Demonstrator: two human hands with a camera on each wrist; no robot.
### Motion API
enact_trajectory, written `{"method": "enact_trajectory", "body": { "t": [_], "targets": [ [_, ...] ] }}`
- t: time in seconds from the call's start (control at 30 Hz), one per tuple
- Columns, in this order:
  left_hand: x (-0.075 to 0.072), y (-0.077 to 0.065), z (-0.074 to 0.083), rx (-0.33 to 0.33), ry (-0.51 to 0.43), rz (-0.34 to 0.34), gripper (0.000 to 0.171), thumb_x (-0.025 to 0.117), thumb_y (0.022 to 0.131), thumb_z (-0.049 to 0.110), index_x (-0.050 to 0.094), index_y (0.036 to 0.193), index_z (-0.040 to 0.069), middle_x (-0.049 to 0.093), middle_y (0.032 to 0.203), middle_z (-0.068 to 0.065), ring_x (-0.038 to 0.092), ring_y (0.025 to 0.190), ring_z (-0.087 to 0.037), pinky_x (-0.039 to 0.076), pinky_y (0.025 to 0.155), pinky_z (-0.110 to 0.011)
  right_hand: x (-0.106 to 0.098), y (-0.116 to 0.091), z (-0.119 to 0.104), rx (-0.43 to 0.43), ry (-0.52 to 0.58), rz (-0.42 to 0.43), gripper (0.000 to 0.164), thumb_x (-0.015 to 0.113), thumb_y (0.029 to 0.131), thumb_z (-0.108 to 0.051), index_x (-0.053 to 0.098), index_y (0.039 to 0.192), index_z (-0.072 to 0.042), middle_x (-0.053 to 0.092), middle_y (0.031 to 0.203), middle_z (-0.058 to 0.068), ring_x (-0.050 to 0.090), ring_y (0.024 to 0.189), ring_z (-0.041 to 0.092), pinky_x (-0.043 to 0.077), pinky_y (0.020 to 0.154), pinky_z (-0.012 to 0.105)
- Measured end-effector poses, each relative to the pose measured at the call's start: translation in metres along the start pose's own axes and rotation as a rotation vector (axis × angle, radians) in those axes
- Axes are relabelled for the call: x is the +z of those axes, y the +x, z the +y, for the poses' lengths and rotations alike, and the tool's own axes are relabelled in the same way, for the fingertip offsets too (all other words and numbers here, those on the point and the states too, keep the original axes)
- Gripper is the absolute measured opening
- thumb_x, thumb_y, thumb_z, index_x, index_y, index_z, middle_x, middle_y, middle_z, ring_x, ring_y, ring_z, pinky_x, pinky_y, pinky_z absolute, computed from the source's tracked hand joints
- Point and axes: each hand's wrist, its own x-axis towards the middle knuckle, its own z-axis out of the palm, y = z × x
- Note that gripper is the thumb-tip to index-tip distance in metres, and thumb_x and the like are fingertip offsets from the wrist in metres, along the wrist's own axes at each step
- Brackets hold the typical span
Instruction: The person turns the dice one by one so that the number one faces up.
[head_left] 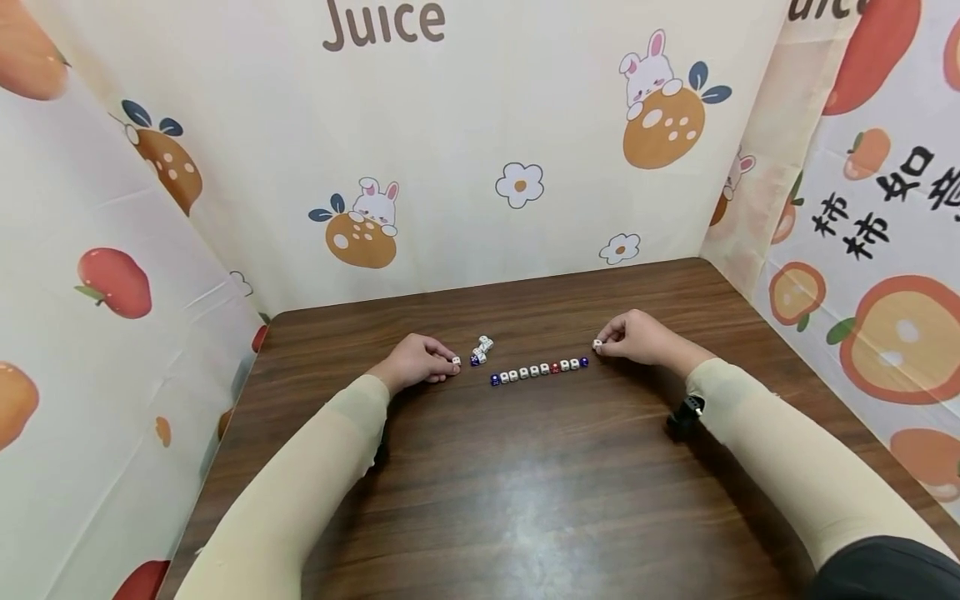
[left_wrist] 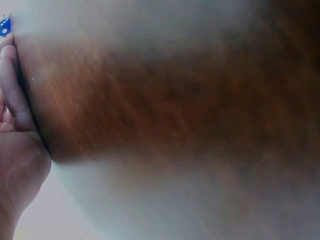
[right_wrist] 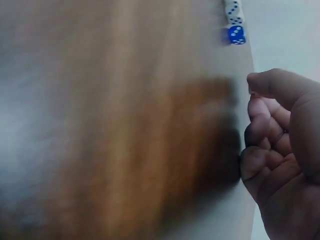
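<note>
Head view: 2 hands reach over a dark wood counter (head_left: 525, 500), a row of dice (head_left: 535, 372) between them.
Left hand (head_left: 416, 362): grip clamped on a white die (head_left: 456, 361), just left of a small cluster.
Right hand (head_left: 637, 337): grip clamped on another white die (head_left: 597, 344), near the row's right end.
Row: 10 dice — 1 blue at each end, with 1 red die (head_left: 555, 367) and 7 white between.
Cluster (head_left: 483, 350): white dice and 1 blue die (head_left: 475, 361), beyond the row's left end.
Right wrist view: thumb and forefinger together; the pinched die is hidden.
Backdrop (head_left: 450, 208): pale cloth — rabbits, fruit, flowers — behind the counter.
</note>
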Motion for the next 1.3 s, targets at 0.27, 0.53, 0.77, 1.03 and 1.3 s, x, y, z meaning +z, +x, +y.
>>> {"method": "enact_trajectory", "body": {
  "t": [0.27,0.53,0.77,1.03,1.3],
  "targets": [
    [0.002,0.002,0.001,0.001,-0.012,-0.008,0.020,0.092,0.097,0.013,0.086,0.113,0.003,0.084,0.096,-0.003,0.071,0.074,-0.006,0.064,0.069,-0.021,0.009,-0.010,0.008,-0.016,0.039,-0.033,0.005,0.089,0.096,-0.020,0.088,0.095,-0.015,0.070,0.075,-0.008,0.059,0.071,0.008,0.049,0.069,0.023],
    [0.002,0.002,0.001,0.006,-0.002,0.003,0.020,0.092,0.096,0.012,0.086,0.112,0.003,0.083,0.094,-0.002,0.071,0.073,-0.005,0.063,0.068,-0.020,0.013,-0.011,0.012,-0.014,0.056,-0.046,0.005,0.091,0.094,-0.019,0.089,0.098,-0.016,0.070,0.076,-0.009,0.062,0.073,0.008,0.051,0.071,0.023],
    [0.002,0.000,0.001,0.009,-0.008,-0.003,0.021,0.092,0.096,0.012,0.086,0.114,0.001,0.084,0.095,-0.002,0.071,0.073,-0.005,0.063,0.069,-0.019,0.011,-0.011,0.010,-0.009,0.086,-0.070,0.006,0.092,0.093,-0.017,0.091,0.099,-0.015,0.073,0.078,-0.009,0.063,0.074,0.008,0.052,0.071,0.022],
    [0.001,0.000,0.002,0.002,-0.018,-0.009,0.019,0.091,0.097,0.012,0.086,0.113,0.002,0.084,0.095,-0.002,0.072,0.074,-0.005,0.064,0.070,-0.020,0.007,-0.008,0.011,-0.016,0.105,-0.102,0.007,0.092,0.094,-0.017,0.091,0.100,-0.013,0.075,0.078,-0.007,0.062,0.074,0.006,0.052,0.070,0.021],
    [0.001,0.000,0.002,0.001,-0.025,-0.013,0.020,0.091,0.097,0.012,0.086,0.113,0.002,0.084,0.094,-0.001,0.072,0.074,-0.005,0.064,0.070,-0.020,0.005,-0.007,0.011,-0.025,0.098,-0.116,0.008,0.092,0.094,-0.018,0.091,0.100,-0.012,0.075,0.079,-0.007,0.063,0.075,0.005,0.052,0.071,0.021]
  ]
}}
